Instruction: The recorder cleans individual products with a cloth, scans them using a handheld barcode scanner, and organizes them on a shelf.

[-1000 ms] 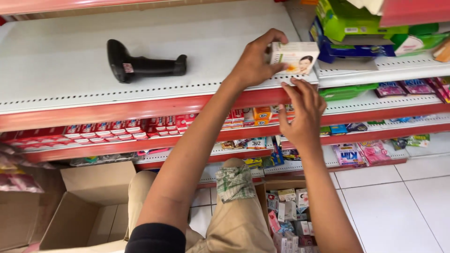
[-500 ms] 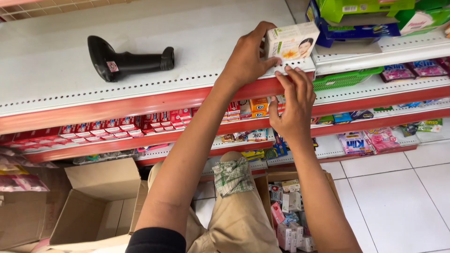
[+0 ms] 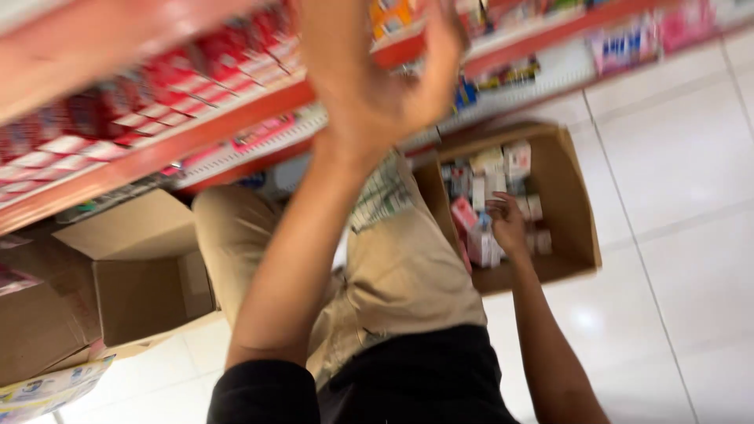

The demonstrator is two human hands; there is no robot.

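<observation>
— Head view: where were your hands?
— My right hand (image 3: 506, 224) reached down among small packets (image 3: 495, 184) in the cardboard box (image 3: 569, 204); grip unclear. My left hand (image 3: 385, 71) was raised by the red shelf (image 3: 157, 149), fingers loosely spread, holding nothing.

right hand (image 3: 507, 224) in carton (image 3: 577, 212), left hand (image 3: 393, 86) raised

Cardboard box (image 3: 577, 235) sits open on the white tile floor, tilted in view, flaps up. Inside, a jumble of small packets (image 3: 491, 177), white, pink and red, some upright, some leaning, too blurred to tell apart. Right hand (image 3: 506, 224) is down in the box, fingers on the packets near the front wall.
</observation>
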